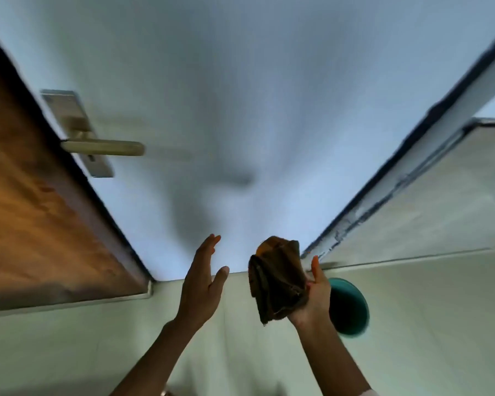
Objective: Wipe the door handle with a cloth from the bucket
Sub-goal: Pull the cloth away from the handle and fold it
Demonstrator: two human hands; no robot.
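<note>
Two hands are raised in front of a pale door [269,110], with the tiled floor [426,324] below. The right hand [314,295] holds a folded brown cloth [277,281], which lies bunched across its palm, the thumb up beside it and the grip looking loose rather than tight. The left hand [202,284] is empty, fingers spread wide, just beside the cloth but not touching it. A teal bucket [350,307] stands on the floor behind the right hand, partly hidden by it. The door handle [103,147], a light metal lever on a long plate, sits well apart from both hands, up and to the left near the door's edge, next to a wooden surface [40,195].

The cloth seems to be out of the bucket already, so the reach to the handle is what remains. The main risk is the loose hold: the cloth could unfold or slip off the palm during the long sweep leftward. If it is wet, which cannot be told here, drips could land on the floor. The view is blurred, so a hurried reach might meet the plate or door instead of the lever.
</note>
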